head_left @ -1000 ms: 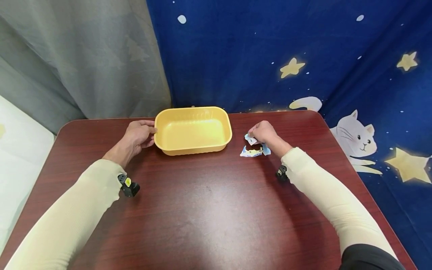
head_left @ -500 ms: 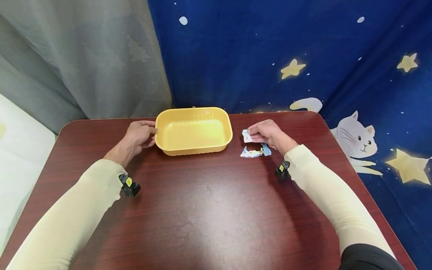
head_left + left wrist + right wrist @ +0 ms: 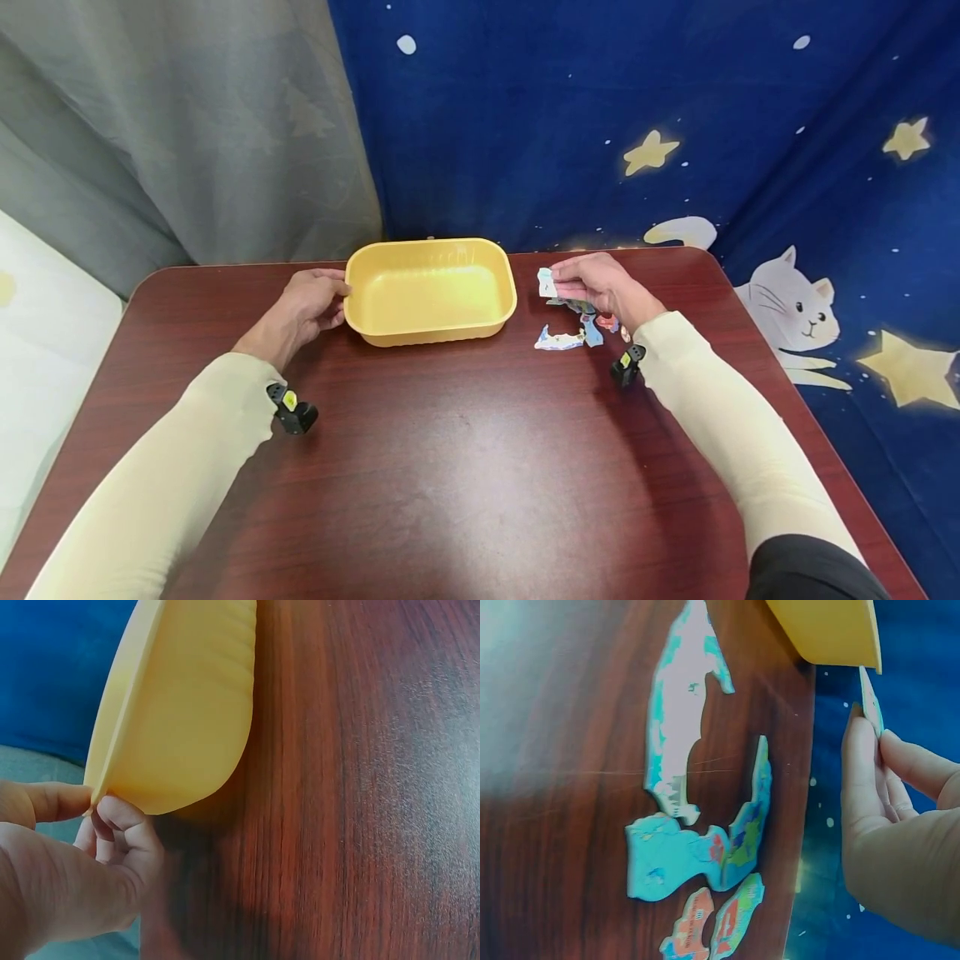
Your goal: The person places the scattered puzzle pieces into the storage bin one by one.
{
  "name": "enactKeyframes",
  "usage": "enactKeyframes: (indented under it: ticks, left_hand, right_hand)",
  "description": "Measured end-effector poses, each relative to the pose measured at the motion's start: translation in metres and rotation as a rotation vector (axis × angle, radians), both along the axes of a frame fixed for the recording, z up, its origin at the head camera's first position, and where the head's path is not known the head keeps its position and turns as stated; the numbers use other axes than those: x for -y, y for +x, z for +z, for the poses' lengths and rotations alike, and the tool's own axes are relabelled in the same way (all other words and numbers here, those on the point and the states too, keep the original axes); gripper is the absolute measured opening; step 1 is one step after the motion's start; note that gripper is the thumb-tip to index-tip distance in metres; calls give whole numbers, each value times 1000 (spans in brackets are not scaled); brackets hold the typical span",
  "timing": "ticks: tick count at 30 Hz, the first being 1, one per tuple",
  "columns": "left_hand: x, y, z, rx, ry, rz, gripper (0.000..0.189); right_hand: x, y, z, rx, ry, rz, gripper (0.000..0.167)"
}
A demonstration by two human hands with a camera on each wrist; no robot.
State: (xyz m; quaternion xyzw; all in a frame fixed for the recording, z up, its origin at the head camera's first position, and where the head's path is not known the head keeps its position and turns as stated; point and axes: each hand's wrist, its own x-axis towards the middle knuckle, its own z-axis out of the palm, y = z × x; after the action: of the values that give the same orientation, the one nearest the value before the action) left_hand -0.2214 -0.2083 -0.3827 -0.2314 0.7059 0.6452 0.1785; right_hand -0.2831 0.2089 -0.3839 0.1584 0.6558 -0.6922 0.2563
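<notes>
My left hand [image 3: 303, 304] pinches the left rim of a yellow plastic basin [image 3: 427, 304] between thumb and fingers, as the left wrist view shows close up. Above the table's right part, my right hand [image 3: 596, 282] pinches a small pale puzzle piece [image 3: 547, 282] between thumb and fingers, just right of the basin. Below it lie several flat, map-like puzzle pieces: a long white-and-blue one [image 3: 676, 720], a light blue one [image 3: 660, 859], a blue-green one [image 3: 750, 832] and reddish ones [image 3: 690, 926]. The right hand partly covers these in the head view.
The dark red wooden table [image 3: 450, 467] has rounded far corners. A blue curtain [image 3: 525, 125] with stars and a cat hangs behind its far edge, a grey curtain [image 3: 225, 125] at the back left. Each wrist carries a small black camera [image 3: 292, 408].
My right hand has lifted the pale puzzle piece and moved it slightly left and toward the far edge, uncovering blue and reddish pieces beneath. The left hand stays at the basin rim.
</notes>
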Motion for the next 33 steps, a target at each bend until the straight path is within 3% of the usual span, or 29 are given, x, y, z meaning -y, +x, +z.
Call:
enactKeyframes:
  ticks: [9,21,33]
  left_hand:
    - [3,-3,-1,33,67,-12,41]
    - [8,-4,-1,50,117,-14,40]
    - [6,-4,-2,42,145,-5,37]
  right_hand:
    - [10,-6,10,12,-116,-38,13]
    - [43,-11,13,1,-149,5,20]
    - [73,-15,12,5,-174,32,17]
